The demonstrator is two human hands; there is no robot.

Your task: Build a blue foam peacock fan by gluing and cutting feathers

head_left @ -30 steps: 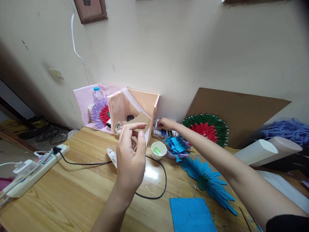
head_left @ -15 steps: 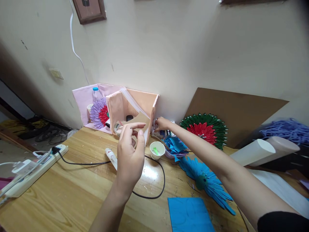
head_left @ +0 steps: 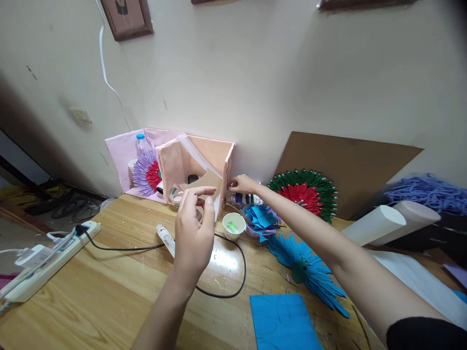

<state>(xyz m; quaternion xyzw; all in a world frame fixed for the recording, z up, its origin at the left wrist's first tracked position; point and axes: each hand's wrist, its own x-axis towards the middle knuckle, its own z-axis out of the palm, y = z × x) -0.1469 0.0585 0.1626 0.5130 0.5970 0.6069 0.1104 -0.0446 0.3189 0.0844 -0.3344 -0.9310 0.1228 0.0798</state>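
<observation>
My left hand (head_left: pixel 194 231) is raised over the wooden table (head_left: pixel 120 277), thumb and index finger curved with a gap between them and nothing visible in it. Behind its wrist lies a white glue gun (head_left: pixel 165 239), partly covered. My right hand (head_left: pixel 243 184) reaches to the back, beside the peach box (head_left: pixel 171 167). Its fingers are bent together among small items near the wall; what they hold, if anything, is hidden. In front of that hand stand a white paper cup (head_left: pixel 233 233) with a green piece inside and a lilac bowl (head_left: pixel 251 232) of blue scraps (head_left: pixel 260 217).
A blue petal piece (head_left: pixel 304 267) and a blue sheet (head_left: pixel 282 321) lie at right. Behind are a green-and-red petal fan (head_left: pixel 306 192), brown board (head_left: pixel 350 165) and white rolls (head_left: pixel 375 226). A power strip (head_left: pixel 51 262) sits at left, and a black cord (head_left: pixel 243 272) loops across the table.
The view has shifted slightly, so most things sit a little further left. My right hand's fingers have shifted slightly beside the peach box; my left hand keeps nearly the same pose.
</observation>
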